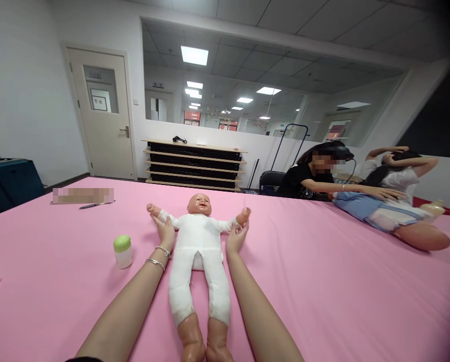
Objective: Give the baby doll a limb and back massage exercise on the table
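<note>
Head view: your left hand (165, 232) and right hand (235, 237) each loosely clasp an arm of the white cloth baby doll (198, 241) lying face-up on the pink desk (323, 281), where uneven pulling could twist it.

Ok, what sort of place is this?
Probably an infant-care training room in an office building. The signs: a doll lying on a pink-covered table, two people handling a second doll at the far right, and a glass partition with office ceiling lights behind it.
</note>
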Demonstrator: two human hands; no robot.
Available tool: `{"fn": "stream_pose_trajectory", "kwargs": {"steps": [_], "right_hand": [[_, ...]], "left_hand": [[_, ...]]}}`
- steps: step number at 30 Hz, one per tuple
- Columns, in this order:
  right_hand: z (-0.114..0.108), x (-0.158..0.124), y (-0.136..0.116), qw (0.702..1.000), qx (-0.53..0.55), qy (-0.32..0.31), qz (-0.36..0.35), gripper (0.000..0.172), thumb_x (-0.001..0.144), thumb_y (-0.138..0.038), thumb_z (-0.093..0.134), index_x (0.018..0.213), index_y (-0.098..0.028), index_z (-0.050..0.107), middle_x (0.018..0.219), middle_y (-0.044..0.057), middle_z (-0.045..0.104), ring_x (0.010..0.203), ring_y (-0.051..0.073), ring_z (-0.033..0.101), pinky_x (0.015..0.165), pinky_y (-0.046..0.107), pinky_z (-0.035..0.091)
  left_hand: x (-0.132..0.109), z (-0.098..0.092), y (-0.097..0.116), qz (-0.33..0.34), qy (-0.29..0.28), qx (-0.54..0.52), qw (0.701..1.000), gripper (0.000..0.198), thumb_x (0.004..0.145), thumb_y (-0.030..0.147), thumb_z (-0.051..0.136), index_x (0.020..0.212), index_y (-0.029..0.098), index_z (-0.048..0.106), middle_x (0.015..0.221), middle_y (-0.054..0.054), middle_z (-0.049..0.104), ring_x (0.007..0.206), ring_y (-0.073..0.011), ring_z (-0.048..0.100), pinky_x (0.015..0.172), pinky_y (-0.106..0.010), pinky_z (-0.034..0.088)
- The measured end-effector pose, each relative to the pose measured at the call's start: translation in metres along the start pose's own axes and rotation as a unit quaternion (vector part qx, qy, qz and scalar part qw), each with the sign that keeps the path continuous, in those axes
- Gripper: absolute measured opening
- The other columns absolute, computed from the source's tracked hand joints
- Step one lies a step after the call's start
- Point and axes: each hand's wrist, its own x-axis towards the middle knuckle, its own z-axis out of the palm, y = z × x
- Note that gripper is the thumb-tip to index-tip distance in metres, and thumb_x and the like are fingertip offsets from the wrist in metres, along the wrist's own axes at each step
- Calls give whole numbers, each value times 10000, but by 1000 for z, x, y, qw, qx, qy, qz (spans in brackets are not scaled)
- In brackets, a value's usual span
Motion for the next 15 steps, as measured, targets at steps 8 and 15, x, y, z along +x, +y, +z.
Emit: {"fn": "stream_pose_trajectory", "kwargs": {"steps": [8, 15], "right_hand": [[10, -14, -13, 936, -124, -270, -190, 439, 812, -96, 372, 1151, -236, 612, 1310, 52, 372, 1213, 183, 372, 1051, 384, 326], [0, -3, -7, 998, 7, -48, 31, 547, 797, -222, 451, 1328, -100, 401, 1229, 126, 450, 1125, 181, 474, 965, 312, 426]], "left_hand": [[-12, 17, 14, 254, -188, 185, 930, 599, 765, 24, 363, 1298, 275, 472, 1358, -50, 420, 1264, -240, 356, 1049, -445, 305], [-8, 2, -3, 165, -105, 69, 978, 614, 816, 185, 461, 1396, 167, 261, 1332, -127, 436, 1221, -223, 428, 1014, -376, 373]]}}
